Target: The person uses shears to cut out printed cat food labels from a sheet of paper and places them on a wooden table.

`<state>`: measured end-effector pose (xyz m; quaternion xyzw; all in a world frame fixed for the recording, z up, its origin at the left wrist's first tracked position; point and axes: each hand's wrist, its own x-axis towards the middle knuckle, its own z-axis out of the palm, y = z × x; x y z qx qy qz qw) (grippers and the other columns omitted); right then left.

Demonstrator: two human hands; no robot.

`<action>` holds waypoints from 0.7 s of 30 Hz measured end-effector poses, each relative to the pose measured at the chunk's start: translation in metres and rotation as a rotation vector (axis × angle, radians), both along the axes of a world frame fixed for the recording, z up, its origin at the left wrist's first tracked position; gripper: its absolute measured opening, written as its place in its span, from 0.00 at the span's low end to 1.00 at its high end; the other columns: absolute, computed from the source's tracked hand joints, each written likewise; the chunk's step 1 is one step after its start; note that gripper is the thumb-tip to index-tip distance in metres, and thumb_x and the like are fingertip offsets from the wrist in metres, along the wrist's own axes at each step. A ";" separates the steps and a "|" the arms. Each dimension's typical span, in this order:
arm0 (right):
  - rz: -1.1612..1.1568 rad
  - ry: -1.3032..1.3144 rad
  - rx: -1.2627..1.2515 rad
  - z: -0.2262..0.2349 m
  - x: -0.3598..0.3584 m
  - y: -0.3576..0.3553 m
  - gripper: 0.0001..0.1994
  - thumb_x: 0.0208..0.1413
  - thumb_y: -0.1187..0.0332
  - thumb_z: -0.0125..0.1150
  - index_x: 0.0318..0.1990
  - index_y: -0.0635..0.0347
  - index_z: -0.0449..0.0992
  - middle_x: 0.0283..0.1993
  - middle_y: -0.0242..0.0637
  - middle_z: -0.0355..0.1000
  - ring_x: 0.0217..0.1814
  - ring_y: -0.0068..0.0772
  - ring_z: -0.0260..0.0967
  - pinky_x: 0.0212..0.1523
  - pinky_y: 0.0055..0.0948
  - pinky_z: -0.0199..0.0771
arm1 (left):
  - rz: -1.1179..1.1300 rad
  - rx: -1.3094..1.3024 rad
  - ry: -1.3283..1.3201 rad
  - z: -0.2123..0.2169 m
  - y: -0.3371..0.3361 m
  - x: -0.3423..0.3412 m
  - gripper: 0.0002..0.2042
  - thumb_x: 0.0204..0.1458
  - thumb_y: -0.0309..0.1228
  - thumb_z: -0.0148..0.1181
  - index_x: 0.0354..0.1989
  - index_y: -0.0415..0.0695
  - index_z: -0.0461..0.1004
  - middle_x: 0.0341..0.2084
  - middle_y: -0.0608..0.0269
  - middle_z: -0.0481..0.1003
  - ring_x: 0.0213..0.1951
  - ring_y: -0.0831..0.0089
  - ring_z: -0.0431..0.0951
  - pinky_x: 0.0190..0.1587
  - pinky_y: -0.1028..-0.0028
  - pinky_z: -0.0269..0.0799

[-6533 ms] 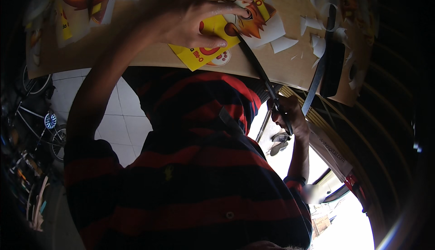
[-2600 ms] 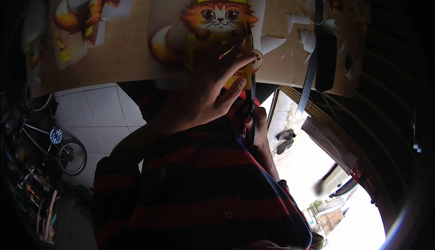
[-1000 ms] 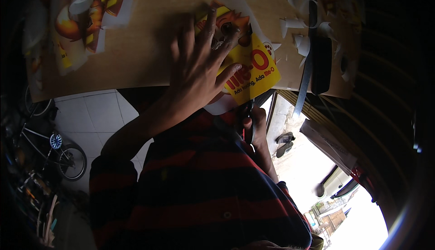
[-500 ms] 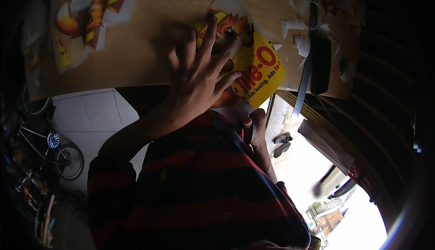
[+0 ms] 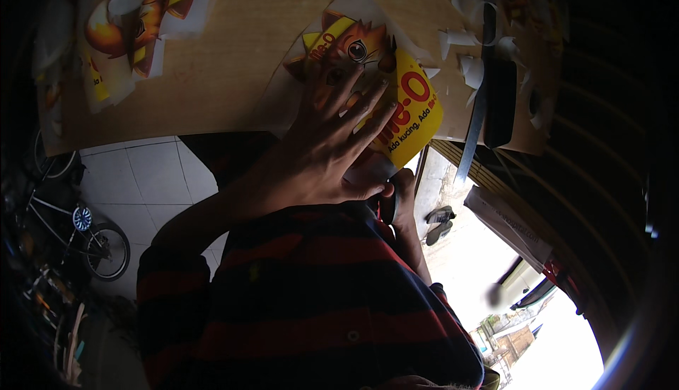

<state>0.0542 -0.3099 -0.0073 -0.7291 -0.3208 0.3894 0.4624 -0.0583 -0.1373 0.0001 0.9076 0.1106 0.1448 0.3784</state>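
the left hand (image 5: 332, 142) lies flat and wide open on a yellow cat sticker (image 5: 382, 86), fingers (image 5: 368, 118) spread, pressing it down on the brown table (image 5: 233, 57). it grips nothing, it only pushes. the sticker sits at the near edge of the table, and its low corner hangs a bit over the edge. the right hand (image 5: 399, 202) is just under that edge, curled round something dark, maybe scissors (image 5: 387, 206), but it is too dark to tell how tight it holds or if that is what it is. more cat stickers (image 5: 134, 15) lie well apart at the far left, and white paper scraps (image 5: 467, 57) and a long dark tool (image 5: 488, 86) lie to the right. what could go wrong: if the flat hand slips, the sticker may slide or crease. if the dark thing is sharp, it could nick the thumb so close above it, or cut into the cat
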 end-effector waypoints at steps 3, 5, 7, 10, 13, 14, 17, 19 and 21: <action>0.003 0.072 0.021 0.003 0.001 0.001 0.41 0.50 0.27 0.50 0.35 0.69 0.74 0.22 0.31 0.71 0.23 0.22 0.69 0.22 0.24 0.62 | -0.098 0.009 0.103 0.005 0.002 -0.005 0.54 0.33 0.62 0.70 0.71 0.58 0.51 0.70 0.47 0.46 0.70 0.36 0.37 0.62 0.24 0.35; 0.016 0.113 0.000 0.006 0.001 0.002 0.42 0.50 0.26 0.49 0.36 0.69 0.75 0.22 0.31 0.71 0.22 0.22 0.69 0.21 0.23 0.62 | -0.103 0.072 0.079 0.003 0.001 -0.008 0.55 0.30 0.60 0.73 0.71 0.60 0.52 0.70 0.46 0.45 0.70 0.35 0.37 0.62 0.25 0.36; 0.015 0.149 -0.028 0.008 0.001 0.000 0.43 0.50 0.26 0.48 0.36 0.69 0.75 0.22 0.30 0.71 0.22 0.20 0.68 0.20 0.22 0.61 | -0.085 0.121 0.067 -0.001 -0.003 -0.006 0.54 0.30 0.58 0.74 0.70 0.61 0.52 0.70 0.47 0.45 0.70 0.34 0.37 0.62 0.25 0.36; -0.012 0.190 -0.034 0.005 -0.001 -0.002 0.43 0.49 0.25 0.47 0.37 0.68 0.75 0.21 0.29 0.70 0.20 0.18 0.65 0.19 0.20 0.58 | -0.091 0.134 0.004 -0.005 -0.003 -0.006 0.53 0.32 0.54 0.74 0.70 0.60 0.52 0.68 0.44 0.48 0.69 0.32 0.40 0.62 0.24 0.35; -0.033 0.156 0.009 0.003 -0.004 0.000 0.42 0.49 0.26 0.48 0.37 0.67 0.74 0.19 0.28 0.69 0.17 0.16 0.63 0.17 0.19 0.56 | -0.094 0.137 -0.052 -0.012 -0.002 -0.009 0.49 0.36 0.48 0.72 0.70 0.57 0.53 0.68 0.45 0.50 0.68 0.31 0.43 0.62 0.24 0.34; -0.026 0.156 0.012 0.003 -0.004 0.000 0.42 0.50 0.26 0.48 0.37 0.67 0.74 0.19 0.27 0.68 0.17 0.16 0.62 0.16 0.19 0.56 | -0.091 0.142 -0.065 -0.015 -0.002 -0.010 0.47 0.38 0.46 0.71 0.69 0.56 0.54 0.69 0.46 0.49 0.68 0.31 0.43 0.62 0.24 0.33; 0.047 0.123 -0.023 -0.005 0.002 -0.011 0.42 0.50 0.26 0.47 0.39 0.67 0.73 0.19 0.28 0.68 0.17 0.16 0.62 0.17 0.20 0.56 | -0.067 0.109 -0.123 -0.023 -0.002 -0.011 0.41 0.42 0.40 0.67 0.68 0.52 0.57 0.69 0.47 0.51 0.69 0.33 0.43 0.64 0.27 0.33; 0.102 0.105 -0.019 -0.012 0.008 -0.018 0.39 0.52 0.29 0.48 0.40 0.66 0.73 0.20 0.28 0.68 0.17 0.17 0.62 0.17 0.19 0.57 | -0.065 0.044 -0.094 -0.017 0.001 -0.013 0.34 0.49 0.40 0.59 0.67 0.51 0.59 0.68 0.48 0.53 0.70 0.37 0.42 0.66 0.31 0.29; 0.096 0.085 0.042 -0.015 0.009 -0.018 0.34 0.57 0.36 0.50 0.41 0.66 0.73 0.20 0.29 0.69 0.18 0.17 0.63 0.18 0.19 0.58 | -0.077 0.024 -0.048 -0.009 0.006 -0.013 0.30 0.54 0.45 0.53 0.65 0.49 0.63 0.68 0.49 0.55 0.71 0.41 0.42 0.68 0.36 0.26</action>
